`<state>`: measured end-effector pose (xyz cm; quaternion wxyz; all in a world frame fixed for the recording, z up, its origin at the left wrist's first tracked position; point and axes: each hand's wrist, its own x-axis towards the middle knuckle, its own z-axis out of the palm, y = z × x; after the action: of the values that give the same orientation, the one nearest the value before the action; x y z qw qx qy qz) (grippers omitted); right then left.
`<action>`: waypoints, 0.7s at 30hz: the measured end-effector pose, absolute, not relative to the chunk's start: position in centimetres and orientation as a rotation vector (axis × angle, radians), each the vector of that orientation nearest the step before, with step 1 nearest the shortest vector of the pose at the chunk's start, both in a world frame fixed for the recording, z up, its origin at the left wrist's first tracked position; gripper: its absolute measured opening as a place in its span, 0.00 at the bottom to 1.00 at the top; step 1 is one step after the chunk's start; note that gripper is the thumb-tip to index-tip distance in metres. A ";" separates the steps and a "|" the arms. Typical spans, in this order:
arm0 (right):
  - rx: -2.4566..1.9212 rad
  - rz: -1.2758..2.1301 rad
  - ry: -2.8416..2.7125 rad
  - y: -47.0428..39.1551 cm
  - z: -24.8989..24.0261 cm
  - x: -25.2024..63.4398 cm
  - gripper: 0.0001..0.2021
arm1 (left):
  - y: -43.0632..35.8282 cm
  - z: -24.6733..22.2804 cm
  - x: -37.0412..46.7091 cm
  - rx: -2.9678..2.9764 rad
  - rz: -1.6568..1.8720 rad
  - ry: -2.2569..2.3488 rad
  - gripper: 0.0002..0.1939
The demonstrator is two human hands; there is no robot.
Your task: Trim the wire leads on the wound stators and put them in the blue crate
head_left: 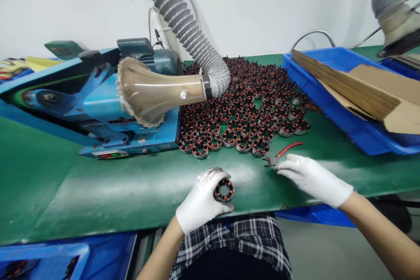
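Note:
A ring-shaped motor stator [224,190] with copper windings and black insulation is in my left hand [202,199], its gloved fingers and thumb curved round it near the table's front edge. Thin wire ends stick out from it to the right. To the right, my white-gloved right hand [310,179] has its fingertips on a pair of cutting pliers [271,162]. One red handle slants up and away from the fingers; the other is hidden by them. The jaws point left.
Many similar stators [244,129] crowd the green table [124,190] at the back. A blue machine [98,100] stands left, with a suction hood [157,92] and grey hose [183,17]. At right sits a blue bin [348,131] holding cardboard [354,87].

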<state>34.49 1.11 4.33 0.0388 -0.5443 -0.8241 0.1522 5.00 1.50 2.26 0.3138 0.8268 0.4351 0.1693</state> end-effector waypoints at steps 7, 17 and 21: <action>-1.858 -0.171 -2.388 1.5 0.8 37.1 0.30 | 1.5 5.1 8.1 2.322 0.253 1.144 0.10; -2.078 0.851 -1.444 -5.2 2.5 31.7 0.15 | 1.2 4.7 8.9 2.492 0.094 1.202 0.09; -1.719 1.596 -1.329 -7.7 3.9 28.7 0.12 | 1.3 4.5 8.9 2.491 0.084 1.222 0.08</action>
<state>28.74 -7.70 3.94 0.2209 -0.6217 -0.4808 0.5775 8.91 1.29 4.54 0.1816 0.8824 0.4330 0.0296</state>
